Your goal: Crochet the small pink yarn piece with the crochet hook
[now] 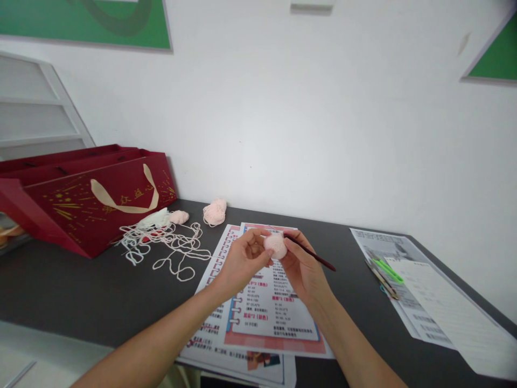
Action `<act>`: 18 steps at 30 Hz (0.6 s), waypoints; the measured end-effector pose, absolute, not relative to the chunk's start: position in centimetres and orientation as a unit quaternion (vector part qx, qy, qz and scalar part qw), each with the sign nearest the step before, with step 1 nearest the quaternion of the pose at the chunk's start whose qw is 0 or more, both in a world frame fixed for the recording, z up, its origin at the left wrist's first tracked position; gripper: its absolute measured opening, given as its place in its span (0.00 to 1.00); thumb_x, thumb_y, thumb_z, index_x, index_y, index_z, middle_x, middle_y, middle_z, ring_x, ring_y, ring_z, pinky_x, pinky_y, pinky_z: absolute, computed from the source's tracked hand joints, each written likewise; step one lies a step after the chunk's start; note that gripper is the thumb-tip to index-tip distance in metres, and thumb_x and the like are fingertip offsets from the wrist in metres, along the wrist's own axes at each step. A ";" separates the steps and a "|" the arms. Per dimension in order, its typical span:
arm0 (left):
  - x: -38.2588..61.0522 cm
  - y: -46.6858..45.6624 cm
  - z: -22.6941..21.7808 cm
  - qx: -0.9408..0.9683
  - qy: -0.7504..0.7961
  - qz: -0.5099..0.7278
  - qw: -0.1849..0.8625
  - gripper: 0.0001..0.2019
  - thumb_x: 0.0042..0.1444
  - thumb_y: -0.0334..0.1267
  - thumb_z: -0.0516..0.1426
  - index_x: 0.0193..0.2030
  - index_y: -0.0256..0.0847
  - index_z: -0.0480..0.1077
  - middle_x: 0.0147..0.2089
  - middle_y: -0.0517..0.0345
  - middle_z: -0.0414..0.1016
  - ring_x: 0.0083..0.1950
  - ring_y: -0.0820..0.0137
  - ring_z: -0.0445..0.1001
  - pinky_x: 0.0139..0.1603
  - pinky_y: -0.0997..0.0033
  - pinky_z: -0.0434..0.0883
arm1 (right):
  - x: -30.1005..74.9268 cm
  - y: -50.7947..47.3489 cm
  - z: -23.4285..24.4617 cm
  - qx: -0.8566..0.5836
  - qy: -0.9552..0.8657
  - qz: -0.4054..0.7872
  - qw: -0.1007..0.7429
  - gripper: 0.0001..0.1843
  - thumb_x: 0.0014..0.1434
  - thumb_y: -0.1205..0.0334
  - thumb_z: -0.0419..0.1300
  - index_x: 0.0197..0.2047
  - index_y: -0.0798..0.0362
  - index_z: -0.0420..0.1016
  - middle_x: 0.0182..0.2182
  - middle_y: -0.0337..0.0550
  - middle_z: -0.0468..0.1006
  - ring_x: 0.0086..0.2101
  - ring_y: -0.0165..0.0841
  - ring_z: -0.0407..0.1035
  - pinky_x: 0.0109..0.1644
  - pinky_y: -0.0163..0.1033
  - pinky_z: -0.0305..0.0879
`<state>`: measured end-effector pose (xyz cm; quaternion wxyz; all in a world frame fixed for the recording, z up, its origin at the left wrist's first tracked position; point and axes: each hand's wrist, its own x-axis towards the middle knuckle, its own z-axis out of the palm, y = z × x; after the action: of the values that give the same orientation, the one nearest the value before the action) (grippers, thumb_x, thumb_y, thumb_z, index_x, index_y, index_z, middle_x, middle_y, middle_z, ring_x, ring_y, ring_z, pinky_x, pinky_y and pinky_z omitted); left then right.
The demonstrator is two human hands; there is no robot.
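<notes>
Between both hands, above the printed sheets (278, 334), is a small round crocheted piece (275, 246) in pale pink-white yarn. My left hand (252, 250) pinches its left side between thumb and fingers. A dark red crochet hook (319, 257) lies in my right hand (301, 264), its handle pointing down to the right. The right fingers also touch the right side of the piece, and the hook's tip is hidden there. Loose white yarn (181, 248) trails over the table to the left of the sheets.
A red gift bag (92, 199) stands at the left. A pink yarn ball (215, 212) sits near the wall, with a smaller pink bundle (179, 216) beside the bag. On the right, a green cutter (388, 270) and scissors (382, 280) lie on papers (456, 307).
</notes>
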<state>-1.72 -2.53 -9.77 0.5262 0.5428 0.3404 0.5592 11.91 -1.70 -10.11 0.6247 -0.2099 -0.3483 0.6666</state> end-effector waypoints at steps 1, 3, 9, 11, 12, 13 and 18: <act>-1.7 -2.6 -9.7 0.541 0.337 0.559 0.530 0.15 0.50 0.35 0.62 0.43 0.36 0.66 0.28 0.64 0.70 0.25 0.77 0.71 0.29 0.75 0.69 | 11.9 -1.7 -10.1 -0.210 -0.349 0.667 0.624 0.06 0.51 0.69 0.64 0.34 0.50 0.75 0.33 0.37 0.79 0.32 0.27 0.70 0.34 0.30 0.67; -1.8 -2.6 -9.5 0.538 0.332 0.560 0.536 0.15 0.50 0.36 0.62 0.44 0.36 0.66 0.28 0.63 0.71 0.25 0.77 0.71 0.29 0.75 0.69 | 11.9 -1.8 -10.0 -0.212 -0.351 0.666 0.623 0.06 0.51 0.69 0.64 0.34 0.50 0.75 0.34 0.37 0.79 0.32 0.27 0.70 0.34 0.31 0.67; -1.8 -2.9 -9.1 0.531 0.328 0.563 0.542 0.15 0.50 0.36 0.62 0.43 0.36 0.67 0.28 0.63 0.71 0.25 0.77 0.71 0.29 0.75 0.69 | 11.9 -1.9 -9.8 -0.217 -0.350 0.666 0.622 0.06 0.50 0.69 0.64 0.33 0.50 0.75 0.33 0.37 0.79 0.32 0.28 0.71 0.33 0.32 0.67; -1.8 -2.9 -9.1 0.531 0.328 0.561 0.543 0.14 0.50 0.36 0.62 0.43 0.36 0.67 0.28 0.63 0.71 0.25 0.77 0.71 0.29 0.75 0.69 | 11.9 -1.9 -9.8 -0.216 -0.353 0.665 0.622 0.06 0.51 0.69 0.64 0.34 0.50 0.75 0.33 0.37 0.79 0.32 0.29 0.71 0.33 0.32 0.68; -1.8 -2.9 -9.1 0.532 0.328 0.561 0.543 0.14 0.50 0.36 0.62 0.43 0.36 0.67 0.28 0.62 0.70 0.25 0.77 0.71 0.29 0.75 0.69 | 11.9 -1.9 -9.8 -0.215 -0.354 0.665 0.622 0.06 0.51 0.69 0.63 0.34 0.50 0.75 0.34 0.38 0.79 0.32 0.29 0.71 0.33 0.32 0.68; -1.8 -2.9 -9.0 0.533 0.327 0.561 0.542 0.14 0.50 0.36 0.62 0.43 0.36 0.67 0.28 0.63 0.70 0.25 0.77 0.71 0.29 0.75 0.69 | 11.9 -1.9 -9.8 -0.214 -0.356 0.665 0.621 0.06 0.51 0.69 0.63 0.34 0.50 0.75 0.34 0.38 0.79 0.32 0.29 0.71 0.33 0.32 0.68; -1.8 -2.9 -9.0 0.534 0.330 0.562 0.538 0.14 0.50 0.37 0.62 0.43 0.36 0.67 0.28 0.62 0.70 0.25 0.76 0.72 0.28 0.75 0.69 | 11.9 -1.7 -10.0 -0.204 -0.364 0.666 0.618 0.06 0.53 0.69 0.62 0.35 0.50 0.75 0.36 0.38 0.79 0.33 0.29 0.72 0.33 0.32 0.68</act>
<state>-1.81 -2.93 -9.05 0.5385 0.5337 0.3300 0.5624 11.92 -1.73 -9.97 0.6184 -0.2037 -0.3637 0.6662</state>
